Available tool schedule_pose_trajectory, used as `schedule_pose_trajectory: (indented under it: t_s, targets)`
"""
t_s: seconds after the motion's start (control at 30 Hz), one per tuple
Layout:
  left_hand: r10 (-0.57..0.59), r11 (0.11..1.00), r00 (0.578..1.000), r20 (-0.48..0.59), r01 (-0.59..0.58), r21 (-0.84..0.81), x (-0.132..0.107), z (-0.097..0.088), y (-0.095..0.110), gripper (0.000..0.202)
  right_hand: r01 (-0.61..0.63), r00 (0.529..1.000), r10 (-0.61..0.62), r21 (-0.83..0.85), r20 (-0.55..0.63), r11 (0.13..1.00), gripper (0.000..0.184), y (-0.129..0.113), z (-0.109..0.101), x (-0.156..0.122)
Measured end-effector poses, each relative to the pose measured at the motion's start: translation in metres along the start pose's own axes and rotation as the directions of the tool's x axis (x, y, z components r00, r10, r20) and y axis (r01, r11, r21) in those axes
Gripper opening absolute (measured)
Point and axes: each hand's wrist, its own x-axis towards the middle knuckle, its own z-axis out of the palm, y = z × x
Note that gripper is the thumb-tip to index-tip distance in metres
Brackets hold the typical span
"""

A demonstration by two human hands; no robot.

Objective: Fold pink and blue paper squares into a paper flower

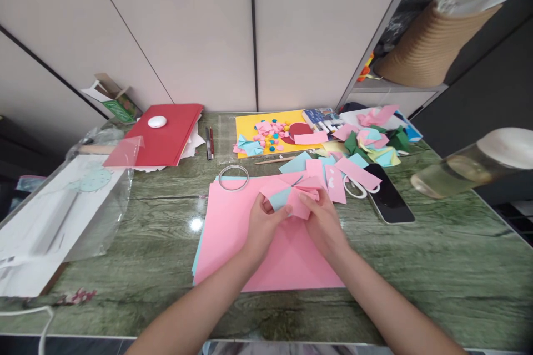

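Pink and light-blue folded paper (280, 198) is held between both hands, above a stack of pink paper sheets (237, 244) with light-blue sheets showing at its left edge. My left hand (264, 224) grips the folded paper from the left, its thumb on the light-blue part. On the right side, my right hand (322, 219) pinches a pink part of it. How the layers join under the fingers is hidden. A silver ring (234, 178) lies at the stack's upper left corner. Pink paper strips and white-handled scissors (355, 187) lie right of the hands.
A black phone (391, 199) and a bottle with a white lid (462, 169) are at right. Behind are a yellow sheet (245, 125) with small paper bits and a pile of coloured scraps (375, 141). A red folder (162, 138) and plastic-covered white sheets (41, 222) lie left.
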Motion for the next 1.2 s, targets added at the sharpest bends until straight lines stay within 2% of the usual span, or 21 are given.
schedule_pose_trajectory:
  t_s: [0.13,0.27,0.33,0.37,0.4,0.47,0.57,0.6,0.63,0.67,0.7,0.73,0.77,0.8,0.87,0.9,0.93,0.97,1.07,1.13,1.2]
  targets:
    - [0.05,0.999,0.998,-0.042,-0.05,-0.003,0.002,-0.003,0.002,0.026,-0.053,0.999,0.053,-0.003,0.001,0.999,0.061,-0.004,-0.003,0.001]
    - [0.053,0.998,0.998,0.032,-0.054,0.04,0.006,-0.005,0.007,0.032,-0.081,0.997,0.08,-0.042,-0.013,0.996,0.067,-0.006,-0.006,0.003]
    - [0.046,0.977,0.992,0.115,-0.068,0.204,0.01,-0.009,0.013,0.034,-0.083,0.996,0.083,-0.039,-0.013,0.996,0.067,-0.007,-0.007,0.004]
    - [0.052,0.936,0.987,0.151,-0.1,0.337,0.013,-0.012,0.018,0.037,-0.083,0.997,0.082,-0.036,-0.014,0.996,0.067,-0.008,-0.008,0.005]
    - [0.065,0.842,0.981,0.185,-0.153,0.517,0.016,-0.017,0.024,0.036,-0.083,0.996,0.082,-0.036,-0.019,0.996,0.067,-0.008,-0.008,0.007]
    - [0.106,0.765,0.981,0.161,-0.184,0.617,0.021,-0.028,0.038,0.031,-0.085,0.996,0.083,-0.05,-0.033,0.995,0.067,-0.007,-0.01,0.01]
    - [0.308,0.56,0.95,0.053,-0.226,0.797,0.028,-0.046,0.055,0.027,-0.099,0.995,0.095,-0.105,-0.041,0.99,0.069,-0.007,-0.013,0.016]
    - [0.359,0.34,0.929,0.089,-0.219,0.915,0.03,-0.051,0.058,0.025,-0.108,0.994,0.104,-0.135,-0.037,0.985,0.07,-0.007,-0.015,0.018]
    - [0.343,0.134,0.931,0.121,-0.176,0.975,0.031,-0.055,0.059,0.022,-0.124,0.992,0.121,-0.169,-0.027,0.978,0.073,-0.009,-0.016,0.019]
    - [0.309,-0.021,0.941,0.14,-0.14,0.99,0.032,-0.059,0.059,0.021,-0.146,0.989,0.146,-0.197,-0.014,0.97,0.076,-0.012,-0.018,0.021]
    - [0.288,-0.102,0.946,0.146,-0.121,0.987,0.033,-0.062,0.057,0.02,-0.165,0.985,0.171,-0.245,0.003,0.955,0.079,-0.016,-0.021,0.023]
    - [0.271,-0.14,0.951,0.146,-0.111,0.984,0.034,-0.064,0.055,0.02,-0.17,0.983,0.185,-0.316,0.018,0.933,0.081,-0.021,-0.023,0.024]
    - [0.263,-0.152,0.954,0.145,-0.108,0.982,0.034,-0.065,0.052,0.02,-0.155,0.983,0.18,-0.41,0.023,0.899,0.082,-0.026,-0.026,0.025]
    - [0.262,-0.15,0.954,0.146,-0.11,0.983,0.035,-0.067,0.05,0.02,-0.087,0.991,0.129,-0.583,0.032,0.808,0.079,-0.031,-0.028,0.025]
    - [0.261,-0.149,0.953,0.151,-0.114,0.982,0.036,-0.069,0.047,0.025,0.098,0.994,-0.089,-0.844,0.06,0.527,0.068,-0.04,-0.032,0.025]
    - [0.265,-0.141,0.952,0.151,-0.117,0.983,0.037,-0.069,0.047,0.027,0.172,0.975,-0.201,-0.9,0.096,0.4,0.062,-0.043,-0.032,0.024]
    - [0.272,-0.128,0.951,0.15,-0.118,0.985,0.037,-0.069,0.049,0.028,0.225,0.947,-0.293,-0.921,0.13,0.319,0.056,-0.046,-0.032,0.022]
    - [0.282,-0.111,0.948,0.149,-0.122,0.986,0.037,-0.068,0.051,0.027,0.268,0.92,-0.359,-0.921,0.157,0.284,0.05,-0.047,-0.03,0.019]
    - [0.306,-0.031,0.936,0.172,-0.17,0.985,0.031,-0.058,0.061,0.024,0.367,0.868,-0.455,-0.872,0.197,0.322,0.034,-0.046,-0.021,0.007]
    - [0.311,0.064,0.923,0.226,-0.258,0.964,0.021,-0.047,0.066,0.025,0.411,0.864,-0.454,-0.826,0.218,0.386,0.027,-0.044,-0.014,-0.003]
    - [0.35,0.411,0.897,0.271,-0.407,0.816,0.009,-0.034,0.067,0.024,0.434,0.89,-0.376,-0.734,0.258,0.523,0.027,-0.041,-0.007,-0.011]
